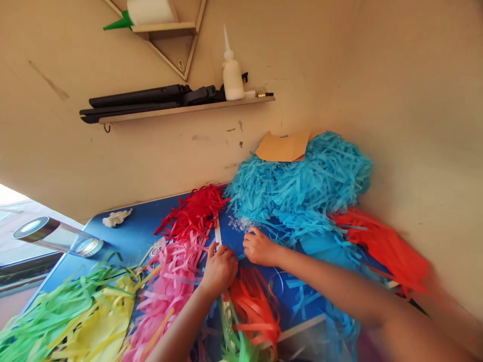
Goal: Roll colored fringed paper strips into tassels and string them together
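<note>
My left hand (221, 269) has its fingers curled over the table, between pink paper fringe (177, 281) and a bunch of orange-red fringe (256, 306). My right hand (260, 246) is pinched closed, just below a small pile of clear bits (243, 223). A thin pale-blue strip shows between the two hands; whether either one grips it is unclear. Under my right wrist hangs a thin, clear curved loop (276, 282). What lies inside the fingers is hidden. A big heap of blue shredded paper (302, 181) rises beyond my right hand.
Red fringe (199, 208), yellow fringe (101, 311) and green fringe (49, 301) cover the left side. A clear bottle (60, 239) and crumpled tissue (116, 217) are at the left edge. Orange paper (283, 147) tops the blue heap. A wall shelf (181, 111) carries a glue bottle (233, 78).
</note>
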`<state>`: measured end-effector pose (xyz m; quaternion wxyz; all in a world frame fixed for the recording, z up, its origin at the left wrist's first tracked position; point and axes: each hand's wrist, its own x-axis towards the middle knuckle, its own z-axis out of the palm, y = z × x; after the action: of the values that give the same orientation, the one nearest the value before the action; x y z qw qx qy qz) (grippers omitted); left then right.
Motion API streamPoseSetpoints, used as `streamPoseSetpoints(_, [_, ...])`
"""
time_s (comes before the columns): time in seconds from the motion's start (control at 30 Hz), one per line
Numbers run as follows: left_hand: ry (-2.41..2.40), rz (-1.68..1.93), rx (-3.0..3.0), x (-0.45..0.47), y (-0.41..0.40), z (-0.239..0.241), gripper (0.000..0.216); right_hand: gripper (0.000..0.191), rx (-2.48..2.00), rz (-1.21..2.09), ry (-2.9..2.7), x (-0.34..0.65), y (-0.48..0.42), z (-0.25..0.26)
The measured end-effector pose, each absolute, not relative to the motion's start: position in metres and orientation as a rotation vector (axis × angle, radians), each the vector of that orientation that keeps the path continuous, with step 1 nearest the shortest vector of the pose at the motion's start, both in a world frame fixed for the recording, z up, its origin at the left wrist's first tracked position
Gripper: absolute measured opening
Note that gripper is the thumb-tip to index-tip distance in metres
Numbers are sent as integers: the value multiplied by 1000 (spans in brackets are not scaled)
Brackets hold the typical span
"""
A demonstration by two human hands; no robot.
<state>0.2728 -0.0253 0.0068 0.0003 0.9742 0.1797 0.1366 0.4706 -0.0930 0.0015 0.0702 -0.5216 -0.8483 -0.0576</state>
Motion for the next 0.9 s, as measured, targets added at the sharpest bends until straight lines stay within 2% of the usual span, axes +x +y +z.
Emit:
streamPoseSetpoints(0.3, [644,531,3079,273,-26,3,24,9,-1709,-85,-2380,470,-95,3])
streamPoseSetpoints(0.47, [688,567,3074,274,-32,0,25,15,-1613,-284,-2407,457,-105,-3])
streamPoseSetpoints(0.57, [683,542,3069,273,-36,0,24,27,-1603,-316,-2411,461,-113,-12])
streamPoseSetpoints(0.73, [681,425,3017,258,-35,-4,23,24,-1708,-68,-2272,486,-126,-19])
streamPoseSetpoints(0.9, [803,373,2899,247,-26,-14,22,10,-1862,227,-2032,503,-123,-20])
